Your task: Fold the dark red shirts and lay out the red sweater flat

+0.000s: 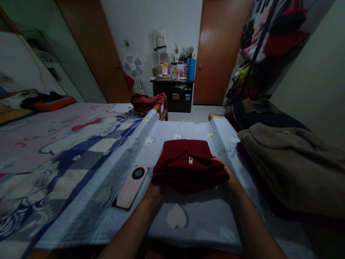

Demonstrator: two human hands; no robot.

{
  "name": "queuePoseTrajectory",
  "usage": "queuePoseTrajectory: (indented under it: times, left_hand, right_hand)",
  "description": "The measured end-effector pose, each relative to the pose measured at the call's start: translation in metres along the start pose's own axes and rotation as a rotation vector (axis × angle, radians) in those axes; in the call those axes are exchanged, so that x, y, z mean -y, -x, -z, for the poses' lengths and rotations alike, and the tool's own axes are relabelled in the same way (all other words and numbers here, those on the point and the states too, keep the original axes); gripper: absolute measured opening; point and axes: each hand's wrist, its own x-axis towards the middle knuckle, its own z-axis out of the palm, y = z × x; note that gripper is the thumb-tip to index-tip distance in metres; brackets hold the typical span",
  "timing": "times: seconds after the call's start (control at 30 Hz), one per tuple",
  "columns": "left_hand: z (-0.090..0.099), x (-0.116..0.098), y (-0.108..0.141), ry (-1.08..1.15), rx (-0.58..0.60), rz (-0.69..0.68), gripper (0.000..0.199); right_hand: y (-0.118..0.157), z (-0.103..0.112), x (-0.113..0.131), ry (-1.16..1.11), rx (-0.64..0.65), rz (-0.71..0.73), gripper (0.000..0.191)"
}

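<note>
A dark red garment (pixel 185 162), folded into a compact bundle with a small light tag near its middle, is on the pale blue heart-patterned cloth (pixel 176 216). My left hand (pixel 156 190) grips its lower left corner, with the fingers mostly hidden under the fabric. At the right edge my right hand (pixel 225 172) has its fingers wrapped round the garment's side. A pink phone (pixel 130 189) with a round black camera lies face down on the cloth, left of the garment.
Folded brown and dark clothes (pixel 291 162) are piled at the right. A patterned bedspread (pixel 67 154) spreads across the left, with a reddish garment (pixel 148 102) beyond the cloth. Farther back are a white fan (pixel 134 66) and a dark cabinet (pixel 172 95).
</note>
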Motion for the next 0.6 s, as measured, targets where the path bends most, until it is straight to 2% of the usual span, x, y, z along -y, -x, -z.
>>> queuePoseTrajectory:
  times: [0.1,0.17,0.27,0.4,0.5,0.6]
  left_hand:
    - [0.006,0.003,0.032,0.560,-0.053,0.246,0.042]
    - [0.014,0.003,0.051,0.728,-0.054,0.381,0.051]
    - [0.024,-0.003,0.068,0.859,-0.033,0.491,0.054]
    - [0.024,-0.014,0.074,0.993,-0.028,0.584,0.033]
    - [0.017,-0.022,0.072,1.062,-0.045,0.638,0.023]
    - [0.012,-0.030,0.072,1.122,-0.016,0.653,0.019]
  right_hand:
    - [0.023,0.006,-0.007,-0.198,0.073,-0.090,0.059]
    - [0.033,0.010,-0.009,-0.262,0.066,-0.168,0.057]
    - [0.040,0.014,-0.008,-0.310,-0.050,-0.274,0.051]
    - [0.045,0.008,-0.008,-0.326,-0.173,-0.372,0.055]
    - [0.053,-0.001,-0.007,-0.290,-0.162,-0.362,0.054]
    - [0.062,-0.005,-0.006,-0.264,-0.084,-0.356,0.057]
